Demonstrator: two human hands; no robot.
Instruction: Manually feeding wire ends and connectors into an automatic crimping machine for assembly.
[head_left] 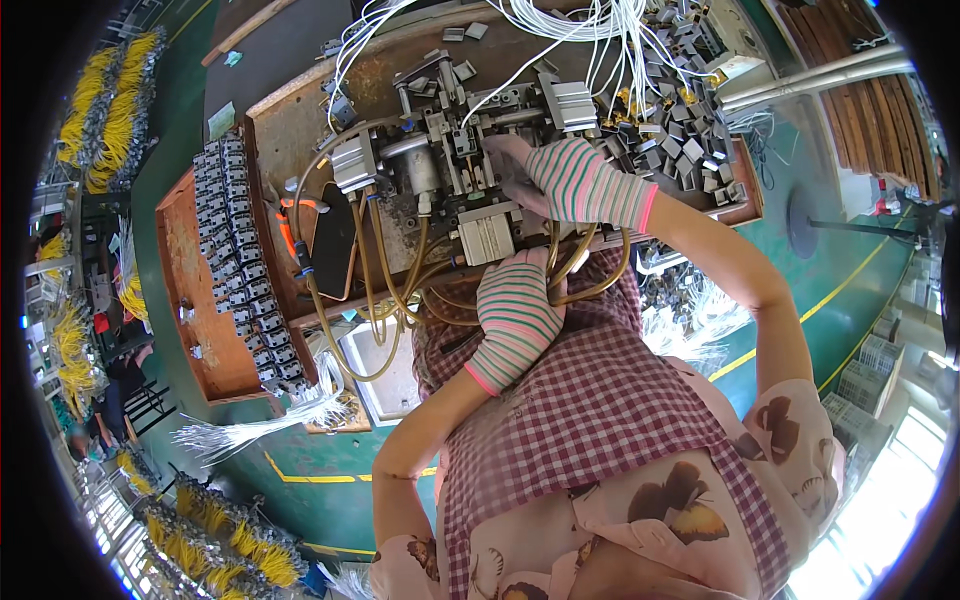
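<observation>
A metal clamping fixture [465,150] with pneumatic cylinders is mounted on the bench before me. My right hand [580,182], in a striped glove with grey fingers, reaches into its middle from the right. Those fingers are closed together at the fixture; whatever is between them is hidden. My left hand [520,308], also in a striped glove, is low at the bench's front edge, beside a silver cylinder block [485,235] and brown air hoses [590,290]. Its fingertips are hidden. A thin white cable [515,75] runs down into the fixture.
Small metal housings [690,150] lie heaped at the right, below a bundle of white cables [600,20]. Left of the fixture are orange-handled pliers [290,228] and a dark phone-like slab [328,245]. A wooden tray [180,330] holds rows of metal parts [235,255].
</observation>
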